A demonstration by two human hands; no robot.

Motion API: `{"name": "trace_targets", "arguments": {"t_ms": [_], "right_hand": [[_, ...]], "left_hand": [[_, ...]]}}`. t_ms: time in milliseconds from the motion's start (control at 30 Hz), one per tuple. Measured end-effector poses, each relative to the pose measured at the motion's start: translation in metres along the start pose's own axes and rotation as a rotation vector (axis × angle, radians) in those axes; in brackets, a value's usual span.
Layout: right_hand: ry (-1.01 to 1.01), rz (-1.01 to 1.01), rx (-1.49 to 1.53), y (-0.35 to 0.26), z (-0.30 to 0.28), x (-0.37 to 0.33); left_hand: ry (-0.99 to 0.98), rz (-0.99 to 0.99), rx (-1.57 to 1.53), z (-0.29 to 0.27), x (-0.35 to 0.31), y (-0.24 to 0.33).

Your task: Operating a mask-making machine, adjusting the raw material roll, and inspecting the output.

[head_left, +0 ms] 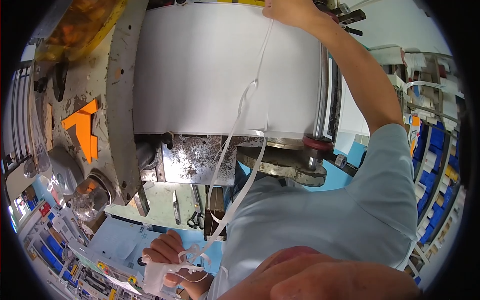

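Observation:
My left hand point(169, 252), low on the left, is closed round a crumpled bunch of thin white strips point(159, 275). From it a long white strip point(244, 192) runs up in loose, twisted loops across a wide white sheet point(200, 70) stretched flat over the machine. Its far end reaches my right hand point(290, 11), stretched out to the sheet's far edge. The fingers there are closed at the strip, partly cut off by the top of the view.
A worn metal machine frame point(120, 100) stands left of the sheet, with a glass jar point(91, 197) on it. A metal roller point(322, 95) borders the sheet's right side. Below lie a utility knife point(176, 207) and scissors point(195, 219). Shelves point(435, 170) stand at the right.

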State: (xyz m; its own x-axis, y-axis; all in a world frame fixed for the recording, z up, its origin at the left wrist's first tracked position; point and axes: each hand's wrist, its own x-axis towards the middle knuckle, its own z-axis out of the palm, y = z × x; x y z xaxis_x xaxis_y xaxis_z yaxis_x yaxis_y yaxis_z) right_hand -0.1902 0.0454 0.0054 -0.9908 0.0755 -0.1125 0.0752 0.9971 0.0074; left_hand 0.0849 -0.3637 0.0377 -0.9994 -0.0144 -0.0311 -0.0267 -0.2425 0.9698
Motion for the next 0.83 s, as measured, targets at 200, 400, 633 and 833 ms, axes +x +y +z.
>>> {"name": "trace_targets", "arguments": {"t_ms": [200, 400, 633, 833], "right_hand": [[-0.03, 0.005, 0.004, -0.005, -0.006, 0.001], [0.414, -0.508, 0.368, 0.017, 0.012, -0.017], [0.078, -0.288, -0.18, 0.011, 0.022, -0.015], [-0.018, -0.209, 0.14, 0.034, 0.023, 0.013]], "left_hand": [[0.013, 0.039, -0.073, 0.009, 0.002, 0.004], [-0.038, 0.047, -0.105, 0.001, 0.001, 0.003], [-0.007, 0.015, -0.042, -0.003, -0.005, 0.005], [0.002, -0.024, 0.111, 0.006, -0.005, 0.007]]}}
